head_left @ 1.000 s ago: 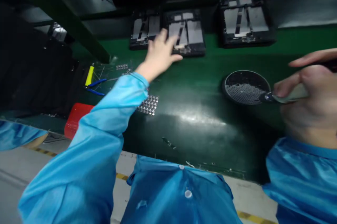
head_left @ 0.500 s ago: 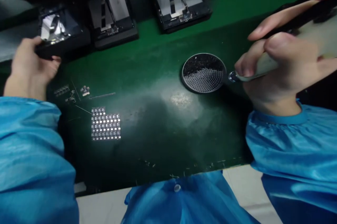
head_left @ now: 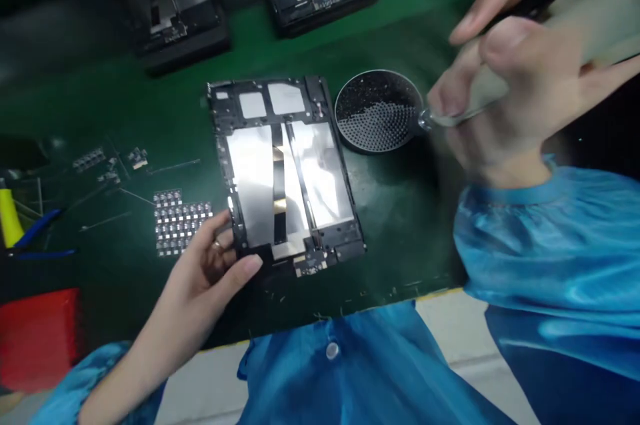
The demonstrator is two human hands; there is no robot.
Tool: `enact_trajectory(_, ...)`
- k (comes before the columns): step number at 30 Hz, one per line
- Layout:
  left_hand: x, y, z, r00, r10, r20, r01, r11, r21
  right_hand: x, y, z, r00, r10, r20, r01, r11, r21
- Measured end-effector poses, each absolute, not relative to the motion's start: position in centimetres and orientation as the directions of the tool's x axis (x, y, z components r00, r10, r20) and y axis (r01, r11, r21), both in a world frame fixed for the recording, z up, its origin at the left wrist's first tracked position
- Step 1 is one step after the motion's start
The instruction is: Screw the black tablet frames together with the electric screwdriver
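My left hand [head_left: 210,262] grips the lower left corner of an opened tablet frame [head_left: 253,198], thumb on top and fingers at the side. Silvery plates, dark ribbon strips and a small circuit board at the near end show in the frame. My right hand [head_left: 505,88], blurred, is wrapped round an electric screwdriver [head_left: 600,18] with a pale body and a black upper side. Its metal tip is at the right rim of a round screw tray [head_left: 379,128], whose near part is a grid of filled holes and whose far part holds loose dark screws.
Two stacks of similar tablet frames [head_left: 185,45] [head_left: 325,8] stand at the back. Small metal parts in rows [head_left: 183,222] lie left, with loose small pieces [head_left: 137,157] behind. Yellow-and-blue pliers [head_left: 10,218] and a red box-like thing [head_left: 37,338] are at the far left.
My left hand has moved right and nearer from the stack at the back left, bringing a tablet frame in front of me. My right hand keeps the screwdriver by the tray. The view has shifted left.
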State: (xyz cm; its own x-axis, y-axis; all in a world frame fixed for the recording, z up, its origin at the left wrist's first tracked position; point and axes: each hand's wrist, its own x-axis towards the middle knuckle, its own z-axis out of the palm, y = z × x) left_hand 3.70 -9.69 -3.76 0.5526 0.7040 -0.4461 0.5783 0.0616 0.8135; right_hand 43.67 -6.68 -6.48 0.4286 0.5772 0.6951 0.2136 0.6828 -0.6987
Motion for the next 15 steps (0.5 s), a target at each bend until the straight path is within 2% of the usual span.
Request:
enact_trajectory(2, 3.4, -8.4, -3.4, 0.480, 0.815, -0.325, 0.676, -0.107, 0.730, 43.6, -6.8, -6.6, 0.423, 0.573, 0.702, 0.213, 0.690, -0.691)
enact_trajectory(4, 2.3, -5.5, -2.7, 0.490, 0.830, -0.266, 0.780, -0.281, 0.558, 43.4, -6.9, -6.6, 0.392, 0.571, 0.721, 0.236, 0.695, -0.679)
enact_trajectory(6, 0.8, -2.4, -2.3, 0.500, 0.841, -0.209, 0.823, -0.385, 0.418, 43.1, -7.0, -6.6, 0.351, 0.567, 0.745, 0.273, 0.699, -0.661)
enact_trajectory(11, -1.0, 2.3, -3.4, 0.592, 0.788, -0.168, 0.768, -0.488, 0.415, 43.3, -6.8, -7.0, 0.298, 0.538, 0.789, 0.321, 0.721, -0.613)
enact_trajectory(15, -0.2, 2.6, -3.7, 0.604, 0.783, -0.150, 0.743, -0.485, 0.462, 43.9, -6.5, -7.7, 0.293, 0.556, 0.778, 0.315, 0.712, -0.628)
